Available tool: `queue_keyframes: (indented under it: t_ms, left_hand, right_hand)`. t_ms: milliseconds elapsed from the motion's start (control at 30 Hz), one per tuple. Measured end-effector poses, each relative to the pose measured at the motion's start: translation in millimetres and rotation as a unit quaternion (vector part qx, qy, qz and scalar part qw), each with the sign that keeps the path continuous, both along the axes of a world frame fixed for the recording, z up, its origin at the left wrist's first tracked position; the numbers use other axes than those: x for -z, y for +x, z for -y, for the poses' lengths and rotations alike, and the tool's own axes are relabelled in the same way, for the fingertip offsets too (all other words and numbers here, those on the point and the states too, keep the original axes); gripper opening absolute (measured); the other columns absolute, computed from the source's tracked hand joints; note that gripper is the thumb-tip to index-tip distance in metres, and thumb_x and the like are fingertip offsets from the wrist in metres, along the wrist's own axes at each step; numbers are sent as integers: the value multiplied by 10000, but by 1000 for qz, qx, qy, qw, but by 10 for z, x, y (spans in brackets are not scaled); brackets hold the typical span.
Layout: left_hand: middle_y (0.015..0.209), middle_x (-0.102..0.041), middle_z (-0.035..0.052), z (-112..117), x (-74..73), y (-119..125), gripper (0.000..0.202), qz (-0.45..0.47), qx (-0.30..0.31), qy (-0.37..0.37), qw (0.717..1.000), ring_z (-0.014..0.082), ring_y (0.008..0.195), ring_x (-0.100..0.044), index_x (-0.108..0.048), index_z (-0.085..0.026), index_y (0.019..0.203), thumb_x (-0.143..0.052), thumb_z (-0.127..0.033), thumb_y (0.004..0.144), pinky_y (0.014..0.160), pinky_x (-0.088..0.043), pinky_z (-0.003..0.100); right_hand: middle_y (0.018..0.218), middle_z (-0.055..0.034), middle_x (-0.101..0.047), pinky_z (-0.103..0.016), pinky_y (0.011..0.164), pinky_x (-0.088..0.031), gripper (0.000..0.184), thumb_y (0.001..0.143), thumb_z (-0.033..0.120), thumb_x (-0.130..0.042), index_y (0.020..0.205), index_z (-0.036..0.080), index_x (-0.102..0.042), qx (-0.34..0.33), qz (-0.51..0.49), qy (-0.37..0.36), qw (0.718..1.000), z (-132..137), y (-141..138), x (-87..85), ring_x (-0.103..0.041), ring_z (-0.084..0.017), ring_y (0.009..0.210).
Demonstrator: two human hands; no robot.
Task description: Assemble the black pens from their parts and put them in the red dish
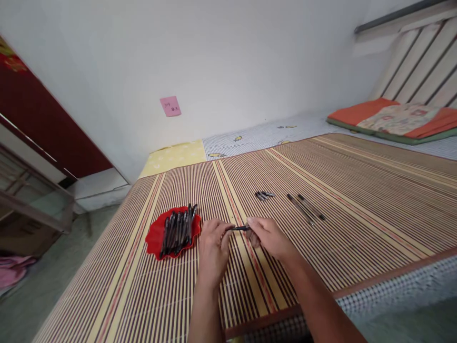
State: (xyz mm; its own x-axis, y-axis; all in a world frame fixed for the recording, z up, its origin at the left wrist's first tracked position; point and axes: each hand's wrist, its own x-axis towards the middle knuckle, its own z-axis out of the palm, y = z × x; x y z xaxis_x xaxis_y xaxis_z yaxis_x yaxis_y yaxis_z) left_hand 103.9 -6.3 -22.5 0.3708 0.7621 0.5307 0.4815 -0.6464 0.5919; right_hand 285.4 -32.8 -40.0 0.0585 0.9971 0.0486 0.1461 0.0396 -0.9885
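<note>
Between my two hands a dark pen (pixel 240 228) lies level, just above the striped mat. My left hand (pixel 215 240) pinches its left end, and my right hand (pixel 266 234) has its fingers closed on the right end. Left of my left hand, a red scalloped plate (pixel 153 243) holds several black pens (pixel 178 231) side by side. Beyond my right hand sits a small group of pen caps (pixel 264 195). Farther right, two pens (pixel 306 209) lie apart from each other on the mat.
The striped bamboo mat (pixel 357 190) covers a bed against a white wall with a pink note (pixel 170 106). An orange folded cushion (pixel 400 119) rests at the far right by a slatted headboard (pixel 421 62). Floor shows past the bed's left edge.
</note>
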Motion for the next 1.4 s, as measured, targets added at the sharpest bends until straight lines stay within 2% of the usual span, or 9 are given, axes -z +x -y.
queue_keyframes:
  t_ms: [167,500,633,733,833,900,1133,1267,1400]
  left_hand:
    - [912,-635,52,-17,5,-24,202,3,-22,-16,1000,228,929,-549,-722,-230,1006,-565,-134,923,816,-439,346]
    - [917,-628,50,41,-91,-3,241,-4,8,39,999,213,944,-547,-714,-250,1047,-518,-143,956,828,-463,357]
    - [1222,-576,93,-1,-32,20,361,94,-107,54,988,269,1198,-491,-661,-254,1193,-713,-225,837,979,-427,431]
    - [1196,-581,126,-54,57,31,625,277,-184,-91,939,279,1133,-561,-582,-195,1291,-808,-348,729,891,-492,406]
    - [846,-648,58,-82,136,64,494,401,-82,-297,863,178,747,-629,-670,-128,1064,-812,-416,689,669,-515,297]
    - [738,-648,35,-75,162,93,397,444,-40,-343,827,133,630,-595,-691,-117,901,-820,-411,667,613,-493,253]
    - [774,-699,51,-40,147,116,286,414,-7,-304,858,133,680,-631,-710,-122,938,-778,-331,755,684,-516,241]
    - [723,-680,33,-64,152,149,305,513,-18,-340,788,115,627,-622,-691,-121,869,-828,-332,696,610,-514,205]
    - [726,-673,35,-92,136,127,253,593,-33,-390,703,122,639,-652,-676,-117,804,-851,-244,673,589,-535,195]
  right_hand:
    - [687,9,-620,-244,594,-465,157,871,331,-607,893,179,-639,-10,-2,42,999,22,16,-57,-593,-133,621]
    - [507,55,-428,-228,437,-265,415,908,493,-508,616,198,-513,-20,-63,-18,998,8,-54,-24,-354,-84,433]
    - [513,55,-451,-227,426,-245,404,854,537,-569,650,189,-544,15,-131,-28,991,-48,-55,72,-347,-76,421]
    - [552,41,-498,-225,434,-270,406,850,554,-571,691,180,-573,47,-158,-17,986,-63,-80,80,-378,-78,433]
    - [554,41,-500,-225,444,-293,410,859,552,-560,691,179,-572,29,-155,-18,987,-55,-159,39,-398,-80,439]
    - [535,46,-481,-223,444,-295,421,860,555,-555,663,182,-547,10,-143,-27,989,-51,-223,17,-397,-80,439]
    - [545,50,-473,-209,430,-303,446,872,591,-519,701,181,-553,-7,-153,-34,988,-48,-263,108,-393,-82,432]
    - [705,-31,-643,-240,567,-454,433,992,451,-355,833,159,-632,31,110,4,993,-157,-91,74,-600,-142,602]
    - [1129,-161,-661,-324,863,-441,269,972,232,-453,1078,114,-670,175,353,20,919,-541,177,18,-596,-244,1055]
